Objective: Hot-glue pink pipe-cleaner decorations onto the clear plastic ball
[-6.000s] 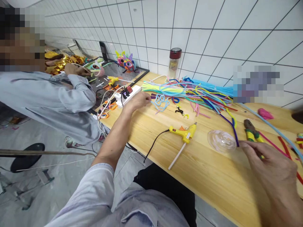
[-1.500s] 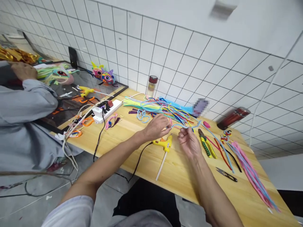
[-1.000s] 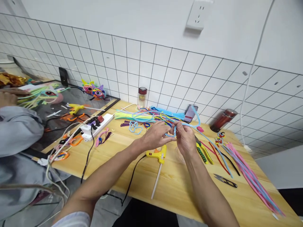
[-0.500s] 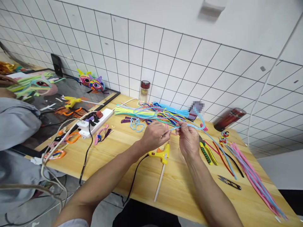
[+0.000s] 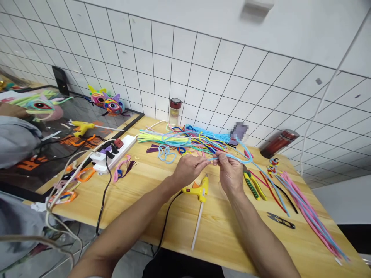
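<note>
A light blue pipe cleaner (image 5: 236,158) runs between my two hands above the table and curls up in a loop to the right. My left hand (image 5: 189,168) is closed, its fingertips pinching the near end. Thumb and fingers of my right hand (image 5: 230,170) grip the same blue stem just beside them. Below my hands lies a yellow hot glue gun (image 5: 198,190) with a white glue stick (image 5: 197,227) in its back. Behind them spreads a pile of pipe cleaners (image 5: 165,137) in many colours.
Right of my hands lie green-and-yellow pliers (image 5: 251,184), black thread snips (image 5: 281,221) and pink and blue pipe cleaners (image 5: 310,216). A glass bottle (image 5: 174,112) and a red flask (image 5: 279,143) stand by the wall. At left are a power strip (image 5: 116,154) and a co-worker's sleeve (image 5: 17,139).
My left fingers have straightened a little along the blue pipe cleaner, and both hands still hold it. The view has shifted slightly. At left, the co-worker's arm has moved.
</note>
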### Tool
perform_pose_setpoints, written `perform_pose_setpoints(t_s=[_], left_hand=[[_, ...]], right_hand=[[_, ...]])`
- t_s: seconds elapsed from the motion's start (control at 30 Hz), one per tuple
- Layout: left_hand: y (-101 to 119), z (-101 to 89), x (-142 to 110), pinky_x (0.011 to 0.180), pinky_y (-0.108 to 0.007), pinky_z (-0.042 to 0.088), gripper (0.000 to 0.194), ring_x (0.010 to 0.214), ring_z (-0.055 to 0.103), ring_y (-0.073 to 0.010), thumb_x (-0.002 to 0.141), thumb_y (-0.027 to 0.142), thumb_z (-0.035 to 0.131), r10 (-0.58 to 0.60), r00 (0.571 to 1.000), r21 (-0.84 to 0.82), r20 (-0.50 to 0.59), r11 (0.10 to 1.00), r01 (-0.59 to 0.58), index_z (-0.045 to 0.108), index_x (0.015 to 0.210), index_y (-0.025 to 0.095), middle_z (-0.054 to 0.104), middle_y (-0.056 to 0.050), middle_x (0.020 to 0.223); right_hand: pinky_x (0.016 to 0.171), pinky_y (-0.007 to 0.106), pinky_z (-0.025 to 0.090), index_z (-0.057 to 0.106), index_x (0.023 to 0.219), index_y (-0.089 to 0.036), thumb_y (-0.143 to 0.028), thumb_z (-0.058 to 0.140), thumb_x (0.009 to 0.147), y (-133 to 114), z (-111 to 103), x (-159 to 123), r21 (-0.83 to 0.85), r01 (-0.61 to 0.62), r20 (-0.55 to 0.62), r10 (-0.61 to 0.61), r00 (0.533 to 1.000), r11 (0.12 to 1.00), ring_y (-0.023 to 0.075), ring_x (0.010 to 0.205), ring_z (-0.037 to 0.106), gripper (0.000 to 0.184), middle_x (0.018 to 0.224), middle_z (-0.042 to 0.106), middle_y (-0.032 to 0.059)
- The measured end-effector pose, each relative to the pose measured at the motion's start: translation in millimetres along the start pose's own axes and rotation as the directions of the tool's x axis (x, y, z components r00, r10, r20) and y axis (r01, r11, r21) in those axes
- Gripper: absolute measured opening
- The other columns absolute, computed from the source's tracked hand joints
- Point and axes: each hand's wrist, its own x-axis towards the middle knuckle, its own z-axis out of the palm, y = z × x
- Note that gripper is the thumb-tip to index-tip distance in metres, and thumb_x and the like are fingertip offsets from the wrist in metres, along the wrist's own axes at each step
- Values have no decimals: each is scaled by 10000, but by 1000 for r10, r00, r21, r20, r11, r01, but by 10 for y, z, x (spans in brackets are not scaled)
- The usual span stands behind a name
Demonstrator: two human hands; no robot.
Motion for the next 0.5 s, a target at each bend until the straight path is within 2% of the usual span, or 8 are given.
perform_pose_setpoints(t_s=[0.13,0.27,0.37,0.5], left_hand=[[88,-43,10,604,-261,364,414,579,465,-108,1037,457,568,-194,969,-301,152,925,232,764,811,171,535,29,592],[130,-27,16,590,-261,366,444,591,455,-116,971,546,611,-308,920,-442,241,810,386,754,791,166,504,28,588],[91,14,21,585,-259,374,462,585,464,-114,933,576,640,-338,902,-482,267,764,429,716,736,165,542,16,595],[-18,62,27,587,-249,404,455,594,492,-113,892,603,684,-341,908,-494,243,762,418,710,753,170,562,17,618]], right_hand=[[632,296,559,821,838,-206,-571,906,759,-46,-81,76,-15,5,-21,-5,1000,1000,138,612,639,383,711,738,14],[601,277,550,801,842,-200,-592,877,788,-113,-113,113,31,37,-40,-35,999,999,125,591,635,402,745,746,26],[564,255,533,785,827,-201,-637,848,800,-129,-102,135,63,26,0,-26,1000,998,113,562,624,441,732,735,26],[545,231,516,758,853,-198,-635,811,836,-122,-99,193,93,17,39,-21,999,996,113,600,656,441,793,757,44]])
